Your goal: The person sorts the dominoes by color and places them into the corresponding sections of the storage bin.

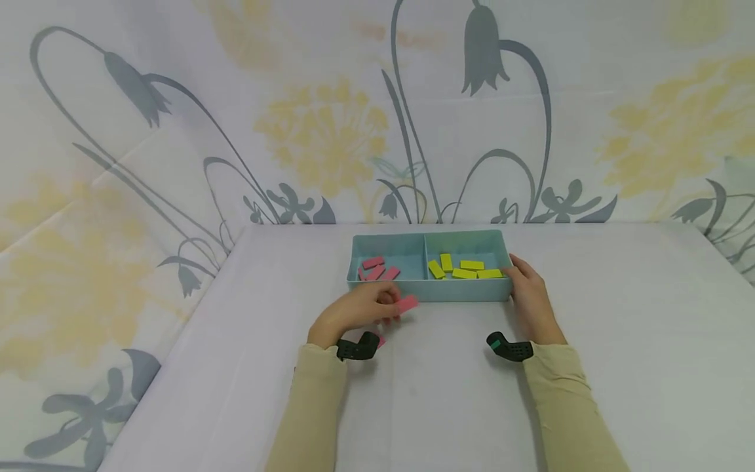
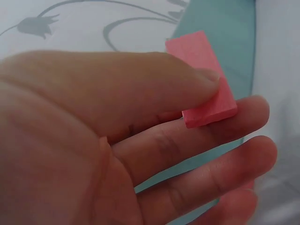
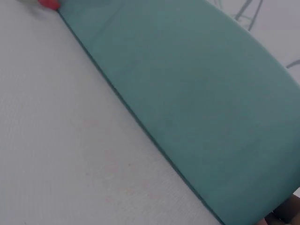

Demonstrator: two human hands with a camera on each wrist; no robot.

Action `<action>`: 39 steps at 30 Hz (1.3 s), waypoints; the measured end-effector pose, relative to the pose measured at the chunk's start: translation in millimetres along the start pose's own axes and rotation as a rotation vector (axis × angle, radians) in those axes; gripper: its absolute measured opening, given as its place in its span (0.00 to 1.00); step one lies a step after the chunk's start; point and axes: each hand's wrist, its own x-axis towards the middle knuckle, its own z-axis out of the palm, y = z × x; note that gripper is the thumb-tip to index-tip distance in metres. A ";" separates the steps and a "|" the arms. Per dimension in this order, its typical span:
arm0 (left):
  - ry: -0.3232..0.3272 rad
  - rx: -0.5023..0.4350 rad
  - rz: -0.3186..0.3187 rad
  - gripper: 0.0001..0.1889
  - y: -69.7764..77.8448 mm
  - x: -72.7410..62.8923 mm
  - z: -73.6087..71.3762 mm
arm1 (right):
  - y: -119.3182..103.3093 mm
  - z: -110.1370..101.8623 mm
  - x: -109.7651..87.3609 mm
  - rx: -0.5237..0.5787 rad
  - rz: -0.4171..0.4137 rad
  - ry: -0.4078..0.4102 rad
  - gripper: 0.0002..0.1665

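My left hand (image 1: 362, 308) pinches a pink block (image 1: 407, 303) between thumb and fingers, just in front of a light blue two-compartment box (image 1: 454, 290). Close up in the left wrist view, the thumb lies across the flat face of the pink block (image 2: 201, 56). At the box's right end, my right hand (image 1: 533, 298) holds the front corner, a fingertip at the rim. Several pink blocks (image 1: 375, 273) lie in the left compartment and several yellow blocks (image 1: 472, 265) in the right one. Another pink block (image 1: 381, 342) shows on the table, mostly hidden by the left wrist camera.
The box stands on a white-covered table (image 1: 436, 387), near its back edge. Behind and to the left hangs a flower-patterned cloth (image 1: 354, 65). A divider (image 1: 425, 257) separates the two compartments. Black wrist cameras (image 1: 512, 349) sit on both wrists.
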 end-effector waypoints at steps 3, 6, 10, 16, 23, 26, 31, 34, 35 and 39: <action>0.001 -0.039 -0.007 0.04 -4.0 -5.9 -5.8 | -0.2 0.9 -0.2 -0.007 0.016 -0.005 0.34; 0.015 -0.052 -0.012 0.04 -6.4 -8.3 -10.4 | -1.9 -1.5 0.8 -0.047 0.018 -0.016 0.35; 0.038 -0.045 -0.010 0.05 -6.1 -7.6 -13.3 | -4.7 -9.3 4.8 -0.108 0.024 -0.074 0.38; 0.103 -0.006 -0.023 0.09 -3.1 -10.1 -17.3 | -6.4 -18.2 8.2 -0.073 0.052 -0.134 0.39; 0.231 0.031 -0.024 0.10 -0.8 -14.1 -26.6 | -6.4 -10.9 8.4 -0.088 0.043 -0.122 0.38; 0.251 0.023 -0.003 0.10 3.3 -11.4 -26.8 | -7.7 -10.5 7.3 -0.134 0.029 -0.091 0.38; 0.270 0.026 -0.005 0.11 11.8 -11.4 -24.0 | -9.3 -16.2 7.3 -0.205 0.006 -0.100 0.38; 0.285 0.042 -0.003 0.11 15.3 -12.4 -24.3 | -6.6 -18.4 9.3 -0.249 0.004 -0.128 0.39; 0.289 0.050 -0.002 0.12 16.2 -12.0 -25.0 | -5.6 -18.6 10.2 -0.265 0.004 -0.139 0.39; 0.293 0.090 -0.005 0.11 21.9 -5.1 -26.6 | -2.0 -22.3 12.4 -0.351 -0.003 -0.181 0.40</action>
